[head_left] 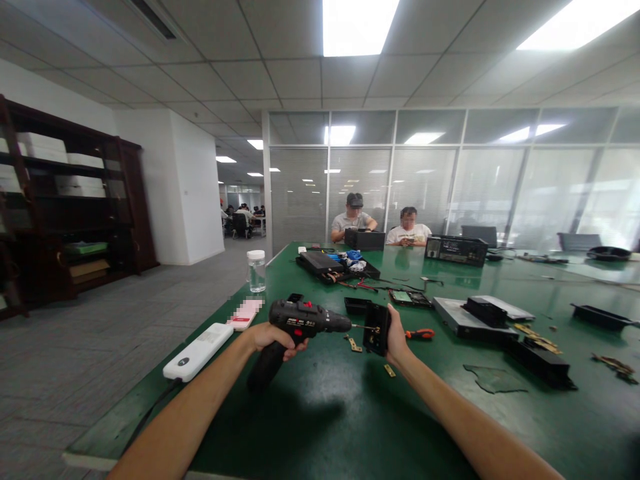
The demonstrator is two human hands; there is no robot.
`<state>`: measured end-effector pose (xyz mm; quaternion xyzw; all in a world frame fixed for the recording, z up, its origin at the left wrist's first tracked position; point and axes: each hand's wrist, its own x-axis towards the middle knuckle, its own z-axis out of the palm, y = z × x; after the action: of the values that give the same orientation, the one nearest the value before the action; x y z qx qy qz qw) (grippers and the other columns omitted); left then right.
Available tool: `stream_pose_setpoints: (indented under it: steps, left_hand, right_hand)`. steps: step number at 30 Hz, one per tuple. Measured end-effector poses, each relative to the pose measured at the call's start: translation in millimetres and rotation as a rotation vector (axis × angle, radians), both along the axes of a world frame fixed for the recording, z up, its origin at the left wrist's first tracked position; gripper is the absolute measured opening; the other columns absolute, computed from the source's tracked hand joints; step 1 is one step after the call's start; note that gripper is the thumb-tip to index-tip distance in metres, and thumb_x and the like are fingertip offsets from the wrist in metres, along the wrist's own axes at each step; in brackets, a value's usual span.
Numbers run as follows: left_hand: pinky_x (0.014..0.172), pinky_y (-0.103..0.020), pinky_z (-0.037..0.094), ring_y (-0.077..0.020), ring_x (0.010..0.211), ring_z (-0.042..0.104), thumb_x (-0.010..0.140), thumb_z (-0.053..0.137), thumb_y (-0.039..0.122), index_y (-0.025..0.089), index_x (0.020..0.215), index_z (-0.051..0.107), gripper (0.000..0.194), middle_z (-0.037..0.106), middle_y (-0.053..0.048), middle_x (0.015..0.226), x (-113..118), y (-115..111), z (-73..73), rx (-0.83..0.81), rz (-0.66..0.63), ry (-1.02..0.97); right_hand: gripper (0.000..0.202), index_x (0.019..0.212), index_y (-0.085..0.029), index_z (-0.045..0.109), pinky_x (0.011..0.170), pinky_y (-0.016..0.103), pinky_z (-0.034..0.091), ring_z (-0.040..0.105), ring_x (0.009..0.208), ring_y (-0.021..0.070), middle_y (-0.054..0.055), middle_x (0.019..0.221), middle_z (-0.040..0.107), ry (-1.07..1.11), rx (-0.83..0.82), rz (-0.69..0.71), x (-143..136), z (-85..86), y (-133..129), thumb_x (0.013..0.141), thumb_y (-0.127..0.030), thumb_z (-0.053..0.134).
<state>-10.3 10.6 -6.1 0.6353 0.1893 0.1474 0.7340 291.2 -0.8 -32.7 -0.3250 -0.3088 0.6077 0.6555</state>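
Observation:
A black cordless drill point(300, 317) is gripped at its handle by my left hand point(280, 339), and its long bit points right. The bit reaches into a small black housing point(376, 329), which stands upright in my right hand point(396, 333). Brass-coloured parts show inside the housing near the bit's tip. Just below lie a brass bracket point(355, 345) and a smaller brass piece point(390, 371) on the green table point(320, 427). An orange-handled screwdriver point(420, 334) rests right of my right hand.
Left are a white power strip point(200, 350), a pink phone point(246, 315) and a clear jar point(257, 272). Metal boxes point(467, 320), black housings point(540, 360) and a glass shard point(494, 379) lie right. Two people sit across the table behind a black case point(456, 250).

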Motion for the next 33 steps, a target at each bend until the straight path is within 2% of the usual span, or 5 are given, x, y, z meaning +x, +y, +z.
stream_pose_setpoints:
  steps: [33]
  left_hand:
    - [0.053, -0.024, 0.036, -0.0093, 0.056, 0.044, 0.058, 0.059, 0.016, 0.009, 0.097, 0.053, 0.040, 0.049, -0.005, 0.082, -1.3, 1.5, -0.2, 0.020, -0.032, 0.003]
  right_hand:
    - [0.040, 0.070, -0.019, 0.058, 0.047, 0.030, 0.044, 0.056, 0.050, 0.0190, 0.001, 0.050, 0.056, 0.020, -0.015, -0.023, -0.7, 0.5, 0.4, 0.069, -0.057, 0.046]
